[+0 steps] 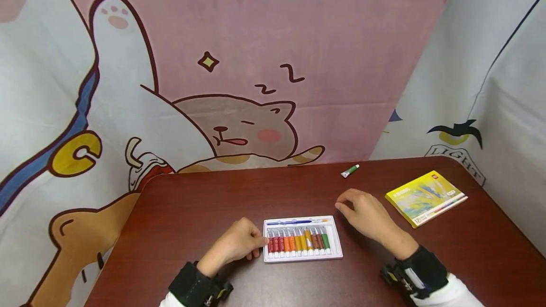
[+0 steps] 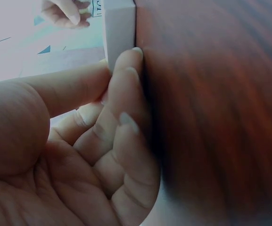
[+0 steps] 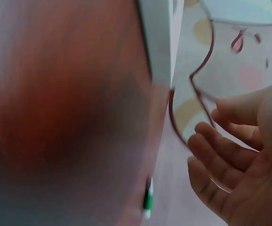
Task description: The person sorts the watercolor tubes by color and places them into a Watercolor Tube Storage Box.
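A white plastic tray of paint tubes (image 1: 303,258) lies on the table, its tubes running from red through orange and yellow to brown and green. A blue paintbrush (image 1: 289,222) lies along the tray's far side. My left hand (image 1: 236,241) grips the tray's left edge between thumb and fingers; the left wrist view shows the fingertips against the tray's white side wall (image 2: 120,28). My right hand (image 1: 367,214) hovers right of the tray with loosely bent fingers and nothing in them. Beyond it a single green paint tube (image 1: 350,171) lies near the table's back edge.
A yellow flat box (image 1: 426,198) with a printed cover lies on the right of the brown table (image 1: 204,193). Cloth with cartoon cats (image 1: 239,127) hangs behind the table's back edge.
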A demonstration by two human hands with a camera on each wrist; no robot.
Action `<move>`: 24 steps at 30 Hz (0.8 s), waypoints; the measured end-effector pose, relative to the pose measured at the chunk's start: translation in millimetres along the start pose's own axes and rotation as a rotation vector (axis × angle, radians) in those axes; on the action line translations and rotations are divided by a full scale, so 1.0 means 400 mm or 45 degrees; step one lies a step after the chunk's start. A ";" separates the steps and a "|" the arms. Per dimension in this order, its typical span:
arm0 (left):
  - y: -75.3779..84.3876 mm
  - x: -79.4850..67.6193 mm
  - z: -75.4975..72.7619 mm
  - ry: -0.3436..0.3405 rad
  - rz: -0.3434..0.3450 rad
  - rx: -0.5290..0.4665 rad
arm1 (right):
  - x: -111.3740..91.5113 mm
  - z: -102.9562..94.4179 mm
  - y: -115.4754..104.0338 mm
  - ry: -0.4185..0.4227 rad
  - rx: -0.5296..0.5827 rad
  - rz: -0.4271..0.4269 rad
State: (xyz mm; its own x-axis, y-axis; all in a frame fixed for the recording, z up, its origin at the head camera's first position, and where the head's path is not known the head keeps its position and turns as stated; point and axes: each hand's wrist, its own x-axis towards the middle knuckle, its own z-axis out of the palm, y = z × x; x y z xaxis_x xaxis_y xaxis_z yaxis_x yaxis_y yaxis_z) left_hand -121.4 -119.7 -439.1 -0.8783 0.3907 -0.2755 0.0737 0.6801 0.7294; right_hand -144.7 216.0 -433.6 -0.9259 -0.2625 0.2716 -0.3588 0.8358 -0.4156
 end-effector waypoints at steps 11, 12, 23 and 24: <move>-0.001 -0.001 0.001 0.014 0.016 0.024 | 0.117 -0.048 0.159 -0.012 -0.271 -0.183; -0.001 -0.001 0.000 0.015 0.013 0.027 | 0.125 -0.046 0.166 -0.035 -0.288 -0.185; -0.001 0.000 0.001 0.018 0.010 0.015 | 0.172 -0.007 0.188 -0.193 -0.476 -0.216; -0.001 0.000 0.002 0.020 0.011 0.015 | 0.172 -0.005 0.189 -0.192 -0.491 -0.218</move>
State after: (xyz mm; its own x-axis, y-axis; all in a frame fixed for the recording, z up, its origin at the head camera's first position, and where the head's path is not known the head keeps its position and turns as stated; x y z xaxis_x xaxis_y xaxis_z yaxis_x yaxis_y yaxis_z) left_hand -121.1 -119.6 -439.8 -0.8849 0.3870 -0.2593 0.0869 0.6840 0.7243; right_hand -235.4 261.8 -444.6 -0.8743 -0.4560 0.1666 -0.4645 0.8854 -0.0143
